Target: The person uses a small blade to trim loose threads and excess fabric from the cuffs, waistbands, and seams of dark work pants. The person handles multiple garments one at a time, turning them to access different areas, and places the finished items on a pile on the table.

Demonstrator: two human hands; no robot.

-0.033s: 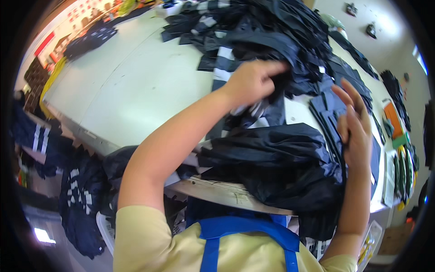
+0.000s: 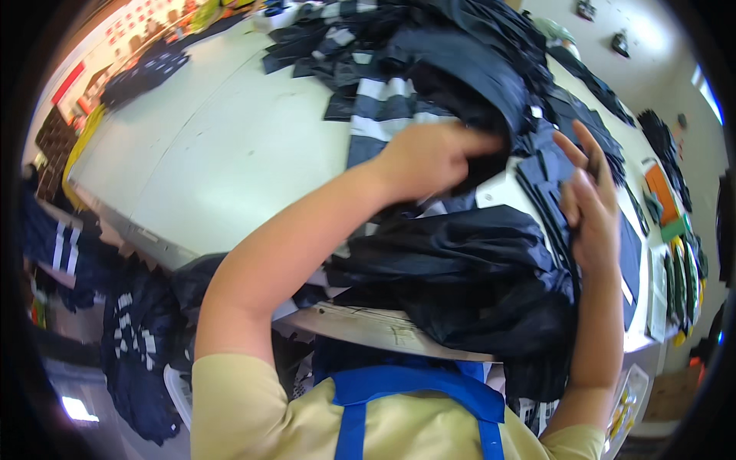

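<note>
A black garment (image 2: 479,65) with pale reflective bands lies in folds across the table in front of me. My left hand (image 2: 433,157) is closed at its lifted, curved edge; motion smears the fingertips. To the right, my right hand (image 2: 590,192) is raised above a pile of dark fabric pieces (image 2: 540,172). Its thumb and lower fingers are curled, two fingers point up, and something small and dark shows between them, too unclear to name. Between my forearms a bunched black cloth (image 2: 460,261) hangs over the near table edge.
The white table (image 2: 222,146) extends to the left. A heap of dark garments (image 2: 330,38) covers its far side. More dark clothes (image 2: 134,345) hang at the lower left. At the right stand an orange box (image 2: 662,192) and a white tray (image 2: 655,299).
The black garment's edge near my left hand has swung up and opened into a wider curve. My left hand has moved slightly down; my right hand has hardly moved.
</note>
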